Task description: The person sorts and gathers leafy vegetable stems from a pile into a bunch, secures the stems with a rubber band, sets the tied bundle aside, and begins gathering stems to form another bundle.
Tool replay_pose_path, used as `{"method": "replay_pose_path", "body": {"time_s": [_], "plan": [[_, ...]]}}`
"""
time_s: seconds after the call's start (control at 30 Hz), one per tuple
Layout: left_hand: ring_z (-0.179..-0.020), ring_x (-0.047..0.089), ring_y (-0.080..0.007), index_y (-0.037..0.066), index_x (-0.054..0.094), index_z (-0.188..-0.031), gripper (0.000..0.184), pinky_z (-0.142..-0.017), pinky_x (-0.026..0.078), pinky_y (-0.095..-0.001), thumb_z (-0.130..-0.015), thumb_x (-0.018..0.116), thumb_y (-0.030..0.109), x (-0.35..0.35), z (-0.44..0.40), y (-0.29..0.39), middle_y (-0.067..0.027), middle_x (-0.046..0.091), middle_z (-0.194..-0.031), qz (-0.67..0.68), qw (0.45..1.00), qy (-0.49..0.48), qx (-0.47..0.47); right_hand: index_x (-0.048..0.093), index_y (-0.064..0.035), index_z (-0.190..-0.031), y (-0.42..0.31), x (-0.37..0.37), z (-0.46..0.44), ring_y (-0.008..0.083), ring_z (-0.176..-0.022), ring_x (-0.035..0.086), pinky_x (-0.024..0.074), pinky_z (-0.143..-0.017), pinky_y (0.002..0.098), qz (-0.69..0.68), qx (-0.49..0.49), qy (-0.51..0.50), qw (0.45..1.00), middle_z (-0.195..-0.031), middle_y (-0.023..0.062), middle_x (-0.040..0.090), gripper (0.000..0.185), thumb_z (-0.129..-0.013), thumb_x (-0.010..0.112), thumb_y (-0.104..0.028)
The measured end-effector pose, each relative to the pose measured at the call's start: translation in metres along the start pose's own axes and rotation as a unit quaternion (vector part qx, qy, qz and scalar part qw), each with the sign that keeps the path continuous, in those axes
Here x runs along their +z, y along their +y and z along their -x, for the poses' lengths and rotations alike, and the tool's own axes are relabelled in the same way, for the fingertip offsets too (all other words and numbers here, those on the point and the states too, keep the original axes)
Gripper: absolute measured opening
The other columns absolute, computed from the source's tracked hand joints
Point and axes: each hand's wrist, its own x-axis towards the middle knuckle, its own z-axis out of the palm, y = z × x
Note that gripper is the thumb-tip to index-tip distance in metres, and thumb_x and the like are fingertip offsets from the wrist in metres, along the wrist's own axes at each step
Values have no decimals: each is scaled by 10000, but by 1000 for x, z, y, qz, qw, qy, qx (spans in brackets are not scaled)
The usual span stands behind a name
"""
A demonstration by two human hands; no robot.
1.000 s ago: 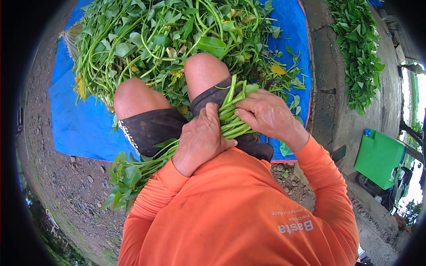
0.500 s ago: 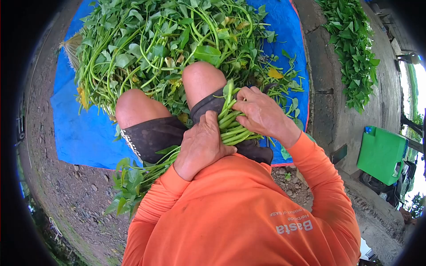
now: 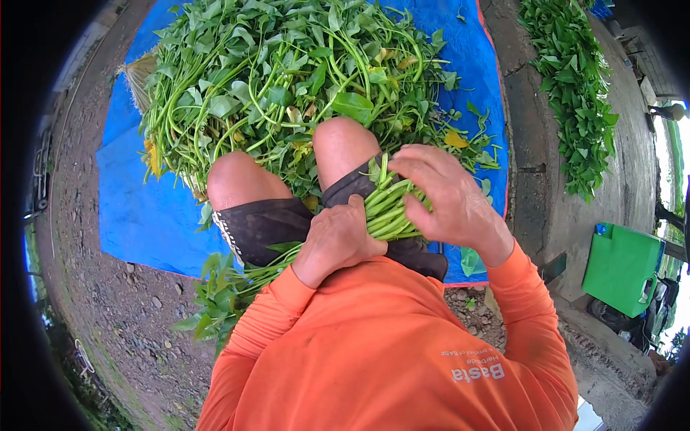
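Green stem bunch (image 3: 390,214) in L hand (image 3: 336,238), w/ lvs at 1 end.

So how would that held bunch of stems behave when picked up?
The bunch of stems is probably floppy toward its leafy end, where it curves past the left hand. Its surface looks smooth and shiny, so it may be slippery. Its thin-looking leaves likely bruise easily.

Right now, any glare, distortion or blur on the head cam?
Head view: fisheye bows the blue tarp, frame corners black; head view, right edge: background blown out white beyond the green container; head view, centre: stem bundle reasonably sharp, light diffuse.
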Motion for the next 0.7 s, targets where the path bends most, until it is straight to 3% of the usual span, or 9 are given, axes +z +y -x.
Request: {"method": "replay_pose_path", "body": {"time_s": [0.13, 0.2, 0.23, 0.37, 0.43, 0.47, 0.5, 0.57, 0.7], "plan": [[-1030, 753, -375, -50, 634, -1272, 689, -914, 581, -447, -722, 869, 293, -10, -16, -22, -255, 769, -1057, 196, 972, -123, 34, 618, -67, -1338, -22, 24, 7, 362, -1401, 568, 385, -1219, 590, 74, -78, -63, 992, -1275, 160, 675, 538, -809, 718, -78], [-1098, 732, -298, -13, 635, -1366, 753, -980, 554, -401, -718, 875, 287, -22, -17, -22, -204, 766, -1138, 343, 924, -159, 58, 633, -73, -1238, 11, 49, 7, 329, -1307, 633, 393, -1211, 578, 74, -106, -81, 988, -1188, 137, 693, 440, -809, 726, -97], [-1153, 688, -221, -34, 628, -1375, 764, -1037, 518, -362, -724, 879, 277, -31, -21, -22, -152, 735, -1219, 351, 906, -234, 21, 615, -90, -1077, 18, 52, 4, 289, -1080, 700, 467, -1096, 515, 59, -108, -124, 985, -1016, 95, 693, 295, -811, 740, -114], [-1132, 698, -241, -47, 649, -1337, 691, -1022, 527, -359, -764, 898, 249, -56, -13, 0, -151, 744, -1211, 296, 943, -147, 27, 614, -74, -1050, 18, 39, -24, 270, -916, 703, 474, -835, 444, 80, -154, -136, 975, -902, 68, 689, 290, -807, 764, -125], [-1048, 718, -229, -41, 693, -1271, 606, -968, 546, -346, -760, 912, 201, -55, -12, 2, -138, 757, -1137, 331, 941, -37, 49, 622, -71, -1057, 10, 15, -46, 262, -935, 709, 493, -870, 438, 131, -158, -166, 964, -905, 59, 695, 302, -810, 778, -146], [-995, 724, -217, -34, 698, -1241, 561, -921, 556, -337, -766, 903, 182, -53, -15, -2, -126, 755, -1091, 357, 931, -75, 20, 626, -70, -1060, 6, 11, -51, 257, -944, 712, 502, -888, 436, 151, -156, -181, 959, -906, 54, 699, 308, -811, 785, -156], [-941, 730, -206, -28, 704, -1212, 515, -874, 567, -328, -773, 894, 163, -51, -20, -6, -114, 754, -1045, 380, 918, -115, -11, 664, -64, -1167, 6, 11, -55, 258, -1070, 734, 500, -1039, 441, 164, -154, -213, 951, -1066, 102, 746, 427, -792, 829, -185], [-763, 713, -155, -17, 707, -1120, 367, -726, 575, -299, -801, 843, 103, -51, -26, -8, -62, 729, -912, 407, 902, -141, -29, 675, -73, -1240, -2, -1, -48, 289, -1145, 726, 479, -1116, 462, 190, -177, -10, 966, -1195, 135, 740, 507, -775, 850, -173], [-778, 700, -166, -17, 698, -1187, 428, -731, 582, -321, -791, 828, 83, -65, -15, -32, -55, 722, -914, 516, 849, -79, -82, 691, -46, -1356, -21, -60, -28, 321, -1102, 733, 529, -1067, 470, -40, -73, 266, 960, -1303, 156, 707, 631, -779, 884, -211]]}}
